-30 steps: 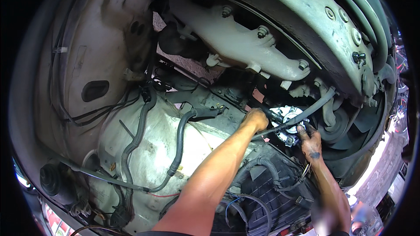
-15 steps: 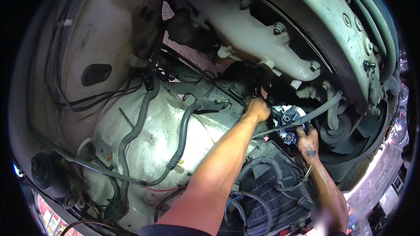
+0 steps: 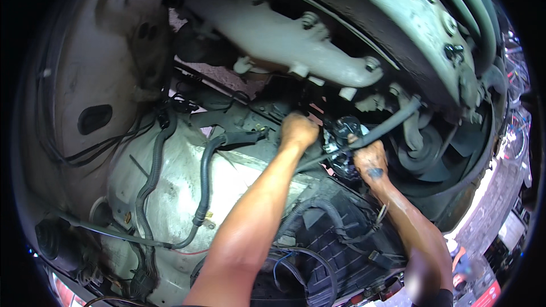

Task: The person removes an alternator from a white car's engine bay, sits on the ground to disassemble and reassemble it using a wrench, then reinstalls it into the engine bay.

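Note:
Deep in an engine bay, a round silver-and-black part that looks like an alternator [image 3: 343, 162] sits low beside the engine block. My right hand [image 3: 371, 161] grips its right side, thumb at the top and the other fingers mostly hidden behind it. A grey rubber hose [image 3: 392, 122] crosses in front of the part, just above that hand. Just left of the alternator, my left hand [image 3: 300, 132] is closed in a fist, knuckles up. Its fingertips point down and away, so whatever they hold is hidden.
Above my hands runs a pale cast manifold [image 3: 284, 42] with bolts. A pulley [image 3: 419, 146] and fan blades lie to the right. A black ribbed plastic housing [image 3: 347, 233], corrugated conduit [image 3: 151, 187] and a thick cable [image 3: 205, 179] lie nearer me. The whitish inner wheel arch [image 3: 176, 176] bulges at left.
The whole view has shifted, so the engine bay sits farther left and higher in the picture. The alternator appears slightly turned, with a dark round face showing. Both hands stay near it.

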`<state>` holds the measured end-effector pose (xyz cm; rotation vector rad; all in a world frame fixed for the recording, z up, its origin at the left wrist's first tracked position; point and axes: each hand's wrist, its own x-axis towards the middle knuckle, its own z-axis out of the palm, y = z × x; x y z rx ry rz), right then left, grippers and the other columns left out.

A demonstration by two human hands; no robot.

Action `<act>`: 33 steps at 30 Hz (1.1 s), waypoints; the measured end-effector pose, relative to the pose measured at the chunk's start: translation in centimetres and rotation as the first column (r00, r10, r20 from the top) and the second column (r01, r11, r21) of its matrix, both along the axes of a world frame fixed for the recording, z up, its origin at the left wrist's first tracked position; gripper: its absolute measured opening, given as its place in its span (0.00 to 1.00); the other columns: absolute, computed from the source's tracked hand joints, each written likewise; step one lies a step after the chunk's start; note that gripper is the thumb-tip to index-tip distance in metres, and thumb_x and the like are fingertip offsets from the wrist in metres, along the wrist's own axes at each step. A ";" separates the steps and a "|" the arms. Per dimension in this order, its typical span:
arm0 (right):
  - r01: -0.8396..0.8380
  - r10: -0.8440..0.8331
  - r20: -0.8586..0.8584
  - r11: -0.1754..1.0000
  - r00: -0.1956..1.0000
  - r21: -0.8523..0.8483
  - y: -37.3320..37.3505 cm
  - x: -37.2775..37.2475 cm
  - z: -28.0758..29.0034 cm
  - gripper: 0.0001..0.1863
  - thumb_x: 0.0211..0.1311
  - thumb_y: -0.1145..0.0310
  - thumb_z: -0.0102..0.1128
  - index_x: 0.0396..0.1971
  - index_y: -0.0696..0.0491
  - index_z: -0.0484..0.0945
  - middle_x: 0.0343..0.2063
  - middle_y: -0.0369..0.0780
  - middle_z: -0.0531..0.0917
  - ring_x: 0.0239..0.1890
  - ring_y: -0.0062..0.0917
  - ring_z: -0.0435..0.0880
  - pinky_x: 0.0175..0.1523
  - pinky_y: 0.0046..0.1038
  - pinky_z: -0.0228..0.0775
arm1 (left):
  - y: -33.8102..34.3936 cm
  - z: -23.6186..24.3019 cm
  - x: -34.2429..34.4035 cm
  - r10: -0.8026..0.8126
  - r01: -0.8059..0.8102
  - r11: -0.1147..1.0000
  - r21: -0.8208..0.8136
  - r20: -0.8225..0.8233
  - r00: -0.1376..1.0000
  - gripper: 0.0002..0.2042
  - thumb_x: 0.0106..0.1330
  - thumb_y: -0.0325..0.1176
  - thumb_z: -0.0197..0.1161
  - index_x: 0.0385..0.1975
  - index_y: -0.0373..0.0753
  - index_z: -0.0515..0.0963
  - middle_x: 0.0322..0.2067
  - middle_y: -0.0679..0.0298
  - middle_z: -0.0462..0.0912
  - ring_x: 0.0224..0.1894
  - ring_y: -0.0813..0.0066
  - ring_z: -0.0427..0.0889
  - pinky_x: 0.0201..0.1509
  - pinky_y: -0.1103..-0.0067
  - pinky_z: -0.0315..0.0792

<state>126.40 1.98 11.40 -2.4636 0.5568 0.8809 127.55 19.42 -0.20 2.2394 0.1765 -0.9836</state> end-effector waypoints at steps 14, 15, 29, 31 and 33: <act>-0.216 0.201 0.190 0.975 0.961 0.059 0.9 0.6 -0.6 0.15 0.58 0.59 0.64 0.33 0.57 0.81 0.27 0.48 0.82 0.33 0.42 0.84 0.41 0.38 0.75 | -2.4 4.0 -1.8 0.268 -0.383 0.829 -0.407 -0.311 0.912 0.57 0.47 0.40 0.78 0.73 0.26 0.47 0.60 0.39 0.75 0.63 0.53 0.77 0.66 0.71 0.72; -0.166 0.150 0.159 0.982 0.976 0.092 0.9 0.7 -0.5 0.17 0.56 0.57 0.66 0.33 0.58 0.81 0.28 0.49 0.82 0.34 0.42 0.84 0.42 0.38 0.75 | -2.7 4.2 -1.9 0.310 -0.359 0.836 -0.415 -0.183 0.933 0.56 0.47 0.39 0.78 0.73 0.26 0.48 0.62 0.37 0.72 0.65 0.48 0.75 0.67 0.69 0.71; -0.011 0.024 -0.036 0.948 0.999 0.319 -0.7 2.0 0.0 0.24 0.45 0.60 0.72 0.37 0.64 0.80 0.29 0.47 0.85 0.32 0.31 0.85 0.39 0.32 0.78 | -1.9 5.4 -0.4 -0.285 0.405 0.903 -0.142 0.507 0.814 0.43 0.53 0.49 0.72 0.73 0.55 0.62 0.65 0.43 0.69 0.67 0.28 0.65 0.70 0.50 0.65; -0.017 -0.002 0.056 0.940 0.998 0.341 -0.5 1.9 0.1 0.21 0.48 0.61 0.70 0.37 0.61 0.81 0.26 0.44 0.84 0.29 0.28 0.83 0.35 0.32 0.76 | -1.8 5.3 -0.1 -0.296 0.415 0.900 -0.135 0.509 0.808 0.45 0.50 0.49 0.74 0.72 0.53 0.64 0.62 0.44 0.71 0.65 0.29 0.67 0.69 0.52 0.67; -0.001 -0.022 0.060 0.935 0.998 0.356 -0.3 1.9 0.3 0.18 0.50 0.63 0.69 0.38 0.60 0.81 0.26 0.43 0.84 0.28 0.27 0.82 0.34 0.33 0.75 | -1.9 5.4 0.3 -0.327 0.424 0.889 -0.172 0.410 0.851 0.44 0.50 0.49 0.74 0.71 0.52 0.64 0.60 0.45 0.73 0.65 0.30 0.68 0.69 0.51 0.68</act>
